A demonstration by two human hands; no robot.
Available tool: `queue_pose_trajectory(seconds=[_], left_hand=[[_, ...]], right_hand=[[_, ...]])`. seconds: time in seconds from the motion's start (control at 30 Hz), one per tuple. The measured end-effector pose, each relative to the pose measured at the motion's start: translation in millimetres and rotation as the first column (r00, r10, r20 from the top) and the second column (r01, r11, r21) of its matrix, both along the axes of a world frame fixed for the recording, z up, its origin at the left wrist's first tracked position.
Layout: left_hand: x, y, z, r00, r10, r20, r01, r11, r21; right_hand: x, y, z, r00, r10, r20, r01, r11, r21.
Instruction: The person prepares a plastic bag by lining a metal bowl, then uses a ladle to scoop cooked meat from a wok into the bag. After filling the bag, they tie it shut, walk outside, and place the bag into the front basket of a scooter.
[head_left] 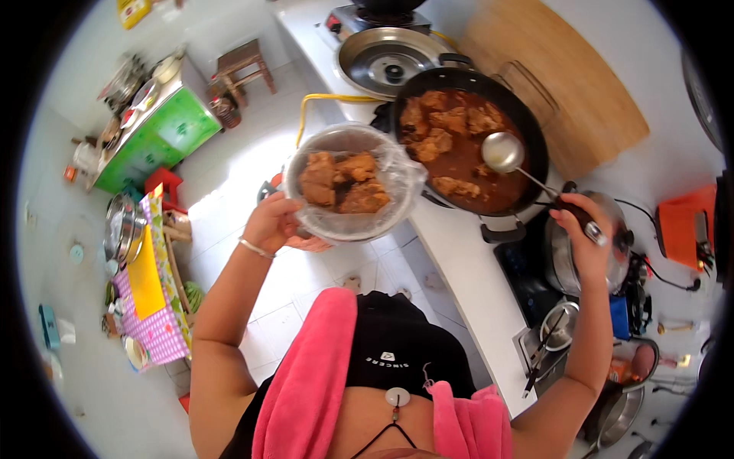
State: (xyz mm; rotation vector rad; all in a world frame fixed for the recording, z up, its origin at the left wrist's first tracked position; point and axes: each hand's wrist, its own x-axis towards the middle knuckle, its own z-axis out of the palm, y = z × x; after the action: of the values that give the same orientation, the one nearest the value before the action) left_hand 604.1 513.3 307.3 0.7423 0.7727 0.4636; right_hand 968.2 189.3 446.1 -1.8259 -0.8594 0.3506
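My left hand [277,219] grips the near left rim of a bowl [353,227] lined with clear plastic. Several browned pieces of meat [363,197] lie in it. Just right of the bowl, a black wok [540,164] holds more meat pieces [449,118] in a reddish-brown sauce [459,164]. My right hand [581,229] is closed around the dark handle of a ladle [503,151]. The ladle's metal head is over the right part of the sauce, with a little liquid apparently in it.
A metal lid [359,65] lies beyond the wok on the white counter [451,256]. A lidded pot [569,264] stands near my right hand. A wooden board [569,76] leans behind the wok. At left are a green cabinet [164,138] and a stool [243,65].
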Motion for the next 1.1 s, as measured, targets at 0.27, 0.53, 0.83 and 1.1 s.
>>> queue_pose_trajectory(seconds=[0.27,0.53,0.83,1.1], left_hand=[[5,0,59,0.998,0.054,-0.039,-0.05,0.995,0.089],[23,15,85,0.999,-0.012,0.049,0.004,0.986,0.165],[67,19,97,0.99,-0.077,0.122,0.065,0.993,0.097],[103,28,92,0.996,-0.068,0.055,0.066,0.997,0.035]], right_hand=[[28,3,-25,0.946,0.074,0.314,-0.057,0.996,-0.065],[55,6,-52,0.997,0.017,0.082,-0.018,1.0,0.007],[61,-15,-48,0.897,-0.185,-0.401,0.297,0.925,0.237],[45,-26,3,0.916,-0.17,-0.364,0.289,0.909,0.302]])
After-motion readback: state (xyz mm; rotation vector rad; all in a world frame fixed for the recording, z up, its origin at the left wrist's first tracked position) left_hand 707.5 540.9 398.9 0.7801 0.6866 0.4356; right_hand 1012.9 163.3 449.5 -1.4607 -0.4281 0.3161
